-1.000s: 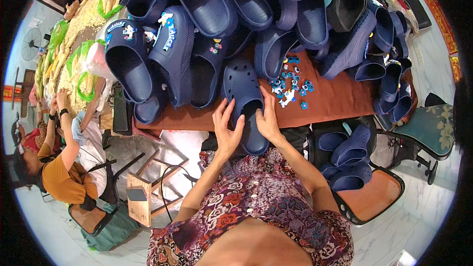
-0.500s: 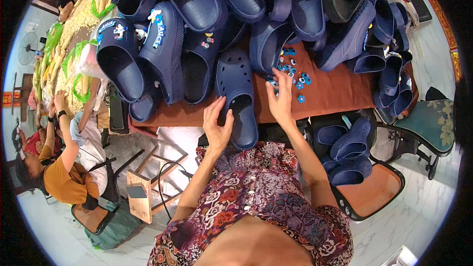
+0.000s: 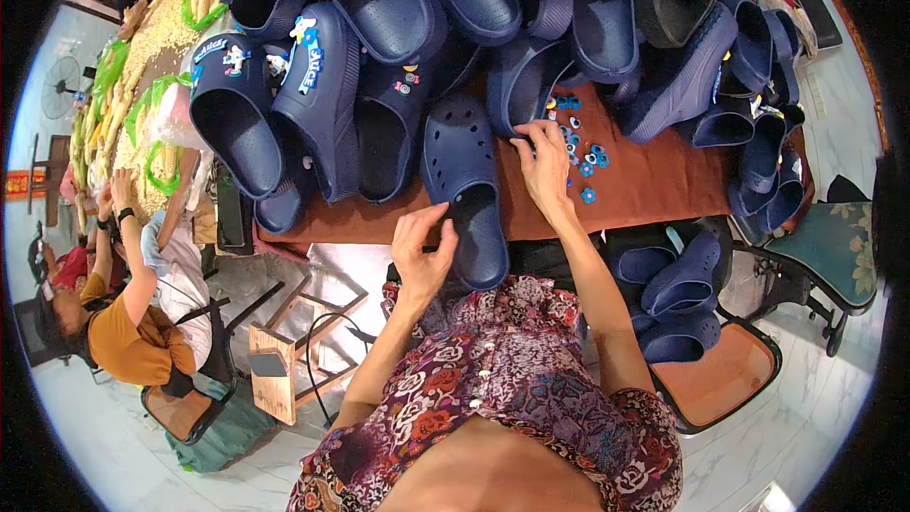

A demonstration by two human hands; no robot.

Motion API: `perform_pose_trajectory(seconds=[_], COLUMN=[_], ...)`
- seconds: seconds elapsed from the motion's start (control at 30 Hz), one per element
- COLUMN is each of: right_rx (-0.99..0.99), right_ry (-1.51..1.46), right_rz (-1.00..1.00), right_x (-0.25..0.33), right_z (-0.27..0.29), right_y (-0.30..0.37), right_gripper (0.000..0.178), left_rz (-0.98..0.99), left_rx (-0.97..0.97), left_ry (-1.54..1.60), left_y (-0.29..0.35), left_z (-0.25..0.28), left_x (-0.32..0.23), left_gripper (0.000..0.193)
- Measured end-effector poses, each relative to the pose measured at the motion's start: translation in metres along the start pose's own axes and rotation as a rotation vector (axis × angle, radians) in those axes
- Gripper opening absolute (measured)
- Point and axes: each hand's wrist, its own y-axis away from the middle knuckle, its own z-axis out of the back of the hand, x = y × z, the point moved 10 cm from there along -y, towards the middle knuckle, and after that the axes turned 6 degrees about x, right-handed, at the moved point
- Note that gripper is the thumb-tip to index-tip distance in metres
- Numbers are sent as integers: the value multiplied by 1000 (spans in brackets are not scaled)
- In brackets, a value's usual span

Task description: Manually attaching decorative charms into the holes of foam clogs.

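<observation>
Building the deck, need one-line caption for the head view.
Left hand beside an undecorated navy clog, right hand at small blue charms on brown cloth.

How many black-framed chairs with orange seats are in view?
2: one chair lower right, beside navy foam clogs; another lower left, beside a person in orange. Others may be hidden.

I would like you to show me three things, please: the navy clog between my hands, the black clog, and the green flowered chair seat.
Navy clog (image 3: 463,175): head view, on its holed upper.
Black clog (image 3: 676,0): head view, inside its opening.
Chair seat (image 3: 821,251): head view, mid-surface.
</observation>
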Motion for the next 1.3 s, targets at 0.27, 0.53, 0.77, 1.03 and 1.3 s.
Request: perform_pose_trajectory(seconds=[0.27,0.53,0.77,1.03,1.3], right_rx=[17,-11,6,-62,102], right_ry=[10,34,-32,-92,210], right_rz=[-7,35,22,-171,-221], right_x=[1,-1,1,-46,-46], right_z=[-3,-9,-4,69,66], right_y=[-6,-22,-17,21,60], right_gripper=[15,15,20,11,14], left_rz=[-46,-3,-13,-143,39], left_rx=[-39,-19,-31,-77,128], left_ry=[-148,-117,-140,-234,251], left_y=[-2,4,5,7,15], left_z=[-10,-7,-5,3,-27], left_x=[-3,5,6,-26,-29], left_gripper=[46,45,45,39,29])
